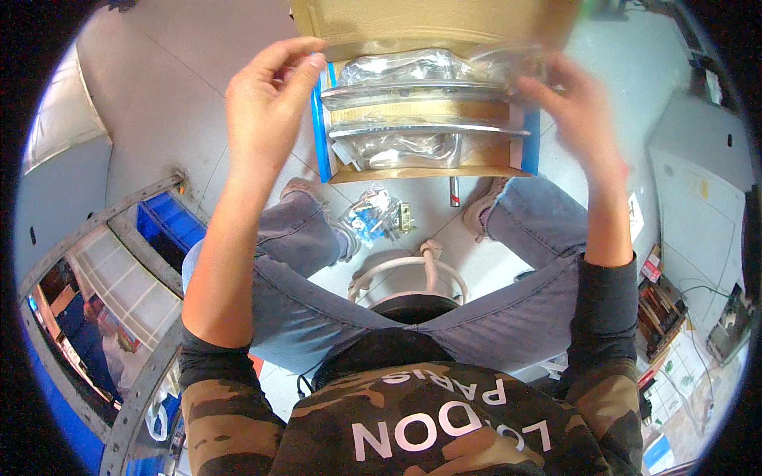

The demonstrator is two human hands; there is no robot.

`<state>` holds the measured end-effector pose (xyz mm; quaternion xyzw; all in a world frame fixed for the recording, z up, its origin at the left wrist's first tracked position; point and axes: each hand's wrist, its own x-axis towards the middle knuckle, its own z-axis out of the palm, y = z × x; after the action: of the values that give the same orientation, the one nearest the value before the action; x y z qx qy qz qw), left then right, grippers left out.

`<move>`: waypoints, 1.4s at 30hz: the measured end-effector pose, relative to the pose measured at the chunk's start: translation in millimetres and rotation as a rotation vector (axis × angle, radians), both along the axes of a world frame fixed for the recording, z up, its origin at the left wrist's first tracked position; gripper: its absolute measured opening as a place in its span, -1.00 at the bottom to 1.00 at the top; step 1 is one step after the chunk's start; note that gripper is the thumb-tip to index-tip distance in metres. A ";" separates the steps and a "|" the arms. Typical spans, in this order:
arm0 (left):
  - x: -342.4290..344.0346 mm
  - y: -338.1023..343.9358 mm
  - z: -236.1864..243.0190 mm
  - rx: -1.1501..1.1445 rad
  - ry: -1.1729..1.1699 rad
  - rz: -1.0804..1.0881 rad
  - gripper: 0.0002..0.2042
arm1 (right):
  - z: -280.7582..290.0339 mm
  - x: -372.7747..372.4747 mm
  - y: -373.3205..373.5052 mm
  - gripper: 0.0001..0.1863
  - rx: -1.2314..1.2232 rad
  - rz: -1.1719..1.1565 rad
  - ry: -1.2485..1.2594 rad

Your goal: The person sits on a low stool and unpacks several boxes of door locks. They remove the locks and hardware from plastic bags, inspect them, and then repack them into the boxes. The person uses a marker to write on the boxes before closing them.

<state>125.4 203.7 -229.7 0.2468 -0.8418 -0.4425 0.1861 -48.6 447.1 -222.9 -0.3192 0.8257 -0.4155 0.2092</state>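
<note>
An open cardboard box with blue ends sits on the floor ahead of me. Inside lie two long, curved, shiny metal bars, the far bar and the near bar, both wrapped in clear plastic. My left hand is at the box's far left corner, thumb and fingers closed on its edge. At the far right corner my right hand is blurred by motion, its thumb and fingers around a crumpled clear plastic bag. What lies beneath the plastic is hard to make out.
Between my feet lie a clear bag of small parts and a small red-and-silver object. A round-ringed stool base stands under me. On the left is a metal rack with a blue bin; a grey cabinet stands right.
</note>
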 end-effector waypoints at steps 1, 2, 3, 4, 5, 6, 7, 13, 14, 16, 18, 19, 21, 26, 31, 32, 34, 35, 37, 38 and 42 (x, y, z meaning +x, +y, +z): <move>-1.5 -6.2 -0.2 -0.028 0.040 -0.002 -0.81 | -0.9 2.4 0.5 -0.72 0.061 0.055 0.052; -2.7 -11.3 -0.2 -0.059 0.060 0.008 -0.81 | -3.7 7.6 -1.2 -0.70 0.018 0.082 0.035; -3.0 -14.0 -0.4 -0.094 0.036 0.038 -0.80 | -5.7 12.3 -3.1 -0.70 0.045 0.127 0.087; -1.8 -15.7 0.0 -0.119 0.047 0.039 -0.81 | -7.7 16.8 -5.3 -0.70 0.046 0.186 0.151; -1.5 -17.1 0.1 -0.132 0.042 0.037 -0.79 | -8.4 19.6 -6.7 -0.70 0.061 0.244 0.211; -1.1 -18.5 0.4 -0.144 0.037 0.035 -0.78 | -8.5 20.7 -7.5 -0.71 0.051 0.301 0.185; -0.9 -19.3 0.2 -0.165 0.040 0.031 -0.77 | -8.8 20.8 -8.3 -0.72 0.015 0.238 0.239; -3.2 -19.0 -4.8 0.060 0.064 0.027 -0.61 | -3.7 -0.9 1.5 -0.64 0.024 -0.182 0.412; -4.7 -17.6 -5.8 0.133 0.082 0.004 -0.61 | -4.7 -3.4 1.8 -0.63 -0.017 -0.314 0.371; -7.0 -14.0 -7.2 0.276 0.104 -0.037 -0.60 | -2.7 -9.7 3.1 -0.65 -0.046 -0.313 0.371; -8.1 -11.3 -7.3 0.258 0.099 -0.004 -0.59 | -0.5 -10.0 2.7 -0.70 0.006 -0.391 0.256; -8.5 -11.0 -7.3 0.246 0.090 0.015 -0.59 | 0.0 -7.2 1.7 -0.72 -0.004 -0.317 0.197; -9.3 -11.3 -7.5 0.246 0.072 -0.012 -0.58 | -1.3 3.3 -2.2 -0.76 -0.052 -0.138 0.093; -7.2 -13.4 -10.2 0.235 0.080 -0.080 -0.57 | -17.4 35.0 -15.1 -0.76 0.173 0.352 0.077; -8.4 -13.8 -9.7 0.399 0.038 -0.042 -0.49 | -10.1 23.3 -8.6 -0.77 0.056 0.126 0.173; -9.5 -14.1 -9.0 0.437 0.007 -0.031 -0.45 | -5.2 14.4 -6.7 -0.76 0.005 -0.087 0.167; -10.8 -14.1 -8.0 0.624 0.078 -0.020 -0.40 | 3.9 -7.2 -3.8 -0.74 -0.177 -0.387 0.222; -11.5 -14.3 -7.7 0.709 0.111 -0.023 -0.38 | 5.6 -14.1 -2.5 -0.71 -0.233 -0.582 0.227; -7.6 -15.1 -5.7 0.778 0.117 -0.024 -0.33 | 2.0 -17.6 -0.1 -0.52 -0.358 -0.547 -0.035; -5.9 -15.6 -4.7 0.802 0.132 -0.040 -0.31 | -1.8 -16.1 1.5 -0.47 -0.380 -0.543 -0.228; 3.4 -14.8 -2.4 0.947 0.113 0.118 -0.28 | -11.7 -12.0 11.8 -0.36 -0.244 -0.454 -0.216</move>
<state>128.7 188.9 -232.2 0.3272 -0.5207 -0.7788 0.1234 -60.6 458.9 -234.5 -0.1026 0.7927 -0.5799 0.1577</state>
